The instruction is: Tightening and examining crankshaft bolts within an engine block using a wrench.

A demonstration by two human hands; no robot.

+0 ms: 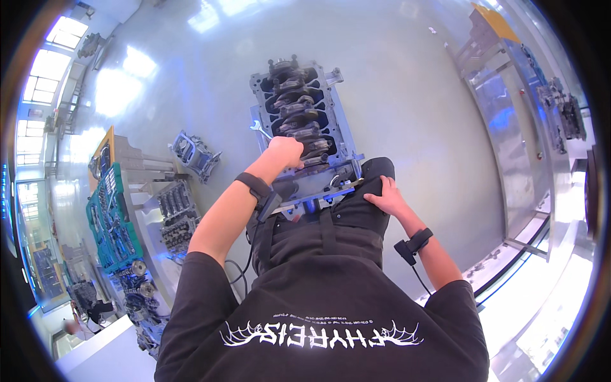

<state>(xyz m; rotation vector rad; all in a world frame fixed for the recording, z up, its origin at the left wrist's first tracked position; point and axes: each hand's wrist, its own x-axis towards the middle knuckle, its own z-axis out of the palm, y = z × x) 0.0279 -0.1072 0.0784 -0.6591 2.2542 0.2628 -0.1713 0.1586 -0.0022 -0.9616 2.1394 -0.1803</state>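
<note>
An engine block (340,121) stands in front of me with its crankshaft (299,102) exposed along the middle. My left hand (286,153) is closed in a fist over the near left part of the block. From it sticks out a silver open-end wrench (259,128), its jaw pointing away to the left; the rest is hidden inside the fist. My right hand (389,200) lies on my right thigh near the knee, fingers apart, holding nothing. Between my legs and the block runs a metal stand rail (318,200).
On the left, a bench holds a green tool case (114,219) and several engine parts (175,219). A metal housing (194,155) sits on the floor nearby. To the right stands a long metal workbench (499,114) with an engine assembly (566,114) at its far side.
</note>
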